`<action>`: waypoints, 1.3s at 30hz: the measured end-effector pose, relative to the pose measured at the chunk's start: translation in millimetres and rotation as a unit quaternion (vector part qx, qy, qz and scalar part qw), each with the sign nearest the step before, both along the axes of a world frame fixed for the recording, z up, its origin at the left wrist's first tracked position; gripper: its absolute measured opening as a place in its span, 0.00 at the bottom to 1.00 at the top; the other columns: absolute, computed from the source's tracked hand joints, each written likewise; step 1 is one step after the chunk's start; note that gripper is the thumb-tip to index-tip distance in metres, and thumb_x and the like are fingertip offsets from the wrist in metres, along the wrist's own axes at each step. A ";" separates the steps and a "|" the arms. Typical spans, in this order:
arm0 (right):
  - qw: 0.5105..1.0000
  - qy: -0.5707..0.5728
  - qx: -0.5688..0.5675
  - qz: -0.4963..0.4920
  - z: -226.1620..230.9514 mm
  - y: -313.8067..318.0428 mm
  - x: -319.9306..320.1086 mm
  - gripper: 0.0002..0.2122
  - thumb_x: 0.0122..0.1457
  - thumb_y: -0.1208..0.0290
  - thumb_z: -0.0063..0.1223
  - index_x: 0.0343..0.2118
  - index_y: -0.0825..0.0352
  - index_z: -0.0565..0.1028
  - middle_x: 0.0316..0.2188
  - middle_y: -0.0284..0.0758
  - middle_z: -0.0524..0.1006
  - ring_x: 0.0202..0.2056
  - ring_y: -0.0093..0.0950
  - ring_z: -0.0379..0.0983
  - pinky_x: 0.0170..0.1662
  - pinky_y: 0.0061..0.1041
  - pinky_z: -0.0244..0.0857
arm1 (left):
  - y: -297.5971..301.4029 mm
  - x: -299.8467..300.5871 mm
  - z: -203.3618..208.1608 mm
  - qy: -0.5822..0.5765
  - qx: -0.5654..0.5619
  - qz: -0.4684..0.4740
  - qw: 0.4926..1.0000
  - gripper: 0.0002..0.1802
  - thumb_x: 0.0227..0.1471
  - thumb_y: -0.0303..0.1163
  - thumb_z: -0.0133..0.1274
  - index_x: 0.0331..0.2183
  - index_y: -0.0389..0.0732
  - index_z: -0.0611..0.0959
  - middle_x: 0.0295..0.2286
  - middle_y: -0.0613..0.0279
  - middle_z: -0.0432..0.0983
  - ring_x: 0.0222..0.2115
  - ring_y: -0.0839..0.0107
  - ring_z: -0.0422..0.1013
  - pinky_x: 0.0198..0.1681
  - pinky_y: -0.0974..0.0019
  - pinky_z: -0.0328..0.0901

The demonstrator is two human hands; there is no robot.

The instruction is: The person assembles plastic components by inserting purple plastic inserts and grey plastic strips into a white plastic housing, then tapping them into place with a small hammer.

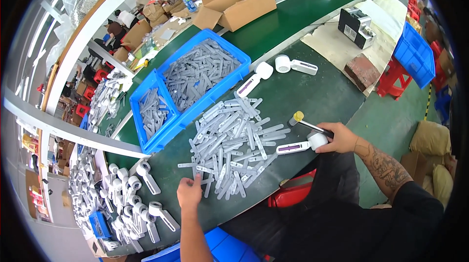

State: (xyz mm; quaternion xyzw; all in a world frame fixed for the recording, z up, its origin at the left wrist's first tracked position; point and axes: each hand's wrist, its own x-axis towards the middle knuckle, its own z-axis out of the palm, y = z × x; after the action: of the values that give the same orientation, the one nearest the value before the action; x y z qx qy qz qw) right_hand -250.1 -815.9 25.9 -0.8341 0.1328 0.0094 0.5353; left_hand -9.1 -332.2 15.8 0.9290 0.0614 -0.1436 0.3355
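My right hand (338, 138) is closed around the dark handle of a small mallet (312, 126) with a yellow face. The same hand grips the round end of a white handheld shower head (294, 148), whose handle has a purple strip and points left. At the near left edge of a loose pile of grey plastic strips (229, 140), my left hand (189, 192) has its fingers drawn together. Its fingertips meet the end of one strip (204, 169); part of the grip is hidden.
Behind the pile stands a blue divided crate (215, 97) full of grey strips. Two more shower heads (304, 66) lie beyond the pile, and many others (128, 193) are heaped at left. A black machine (356, 27) and an open cardboard box (249, 8) stand farther back.
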 end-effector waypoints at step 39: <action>0.995 -0.026 -0.032 0.090 -7.1 -13.7 22.1 0.32 0.49 0.58 0.76 0.58 0.62 0.79 0.44 0.41 0.85 0.42 0.36 0.84 0.48 0.32 0.77 | -1.3 -39.6 -35.0 -0.385 0.033 -0.003 0.922 0.08 0.62 0.28 0.60 0.39 0.32 0.84 0.29 0.54 0.81 0.27 0.64 0.75 0.32 0.61 0.72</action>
State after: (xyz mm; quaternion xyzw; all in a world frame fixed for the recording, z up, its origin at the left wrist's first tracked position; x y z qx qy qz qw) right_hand -228.0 -829.6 18.8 -0.8592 0.0438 0.0318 0.5087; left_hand -48.7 -333.5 -19.2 0.9235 -0.0706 0.2260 0.3019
